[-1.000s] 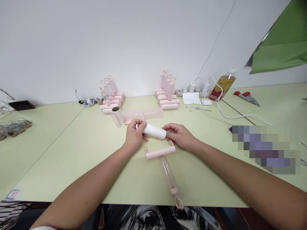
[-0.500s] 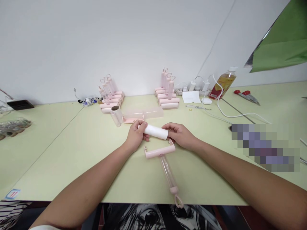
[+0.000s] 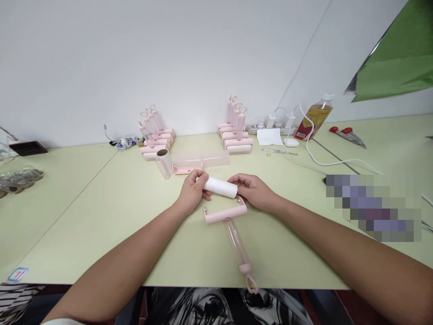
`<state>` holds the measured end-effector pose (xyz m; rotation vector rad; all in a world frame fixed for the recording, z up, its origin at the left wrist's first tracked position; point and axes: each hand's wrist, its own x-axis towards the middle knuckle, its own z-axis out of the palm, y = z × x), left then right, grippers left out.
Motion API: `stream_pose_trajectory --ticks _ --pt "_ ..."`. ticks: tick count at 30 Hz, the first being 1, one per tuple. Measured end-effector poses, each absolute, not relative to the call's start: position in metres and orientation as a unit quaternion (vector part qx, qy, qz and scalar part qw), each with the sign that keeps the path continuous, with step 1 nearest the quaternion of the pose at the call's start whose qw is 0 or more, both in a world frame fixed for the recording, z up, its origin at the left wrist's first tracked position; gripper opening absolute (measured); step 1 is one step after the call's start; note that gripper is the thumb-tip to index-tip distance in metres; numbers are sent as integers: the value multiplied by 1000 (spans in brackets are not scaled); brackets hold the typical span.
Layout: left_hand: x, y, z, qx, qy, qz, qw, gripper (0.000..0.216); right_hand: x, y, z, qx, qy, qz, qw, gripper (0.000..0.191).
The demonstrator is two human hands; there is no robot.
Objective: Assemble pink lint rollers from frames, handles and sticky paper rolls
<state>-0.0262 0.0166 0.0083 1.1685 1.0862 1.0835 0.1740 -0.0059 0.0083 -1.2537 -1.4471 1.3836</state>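
Holding white lint roll [image 3: 221, 187] just beyond pink roller handle [image 3: 227, 214], with left hand [image 3: 193, 192] closed round left end, right hand [image 3: 252, 188] half-curled at right end, grip unclear. Apparently readying roll, unmounted; probably calls for aligning with handle's open side.

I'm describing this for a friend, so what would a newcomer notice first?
Probably the white roll, held in the left hand with the right hand at its other end. A pink frame with a clear handle lies nearer the person. Green material juts in at upper right.
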Motion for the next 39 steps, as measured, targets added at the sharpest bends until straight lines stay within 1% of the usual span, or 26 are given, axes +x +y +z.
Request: stream_pose_trajectory --ticks 19,29,36,39 --pt "-28 17 6 529 467 454 544 23 174 -6 8 -482 -572 544 379 22" --pt "-28 18 4 559 463 455 516 29 174 -6 8 -479 -588 533 375 21" --pt "-28 18 3 553 460 456 525 35 176 -5 6 -477 -607 516 371 26" --pt "-28 19 1 555 462 455 521 36 176 -4 0 -483 -586 520 392 30"
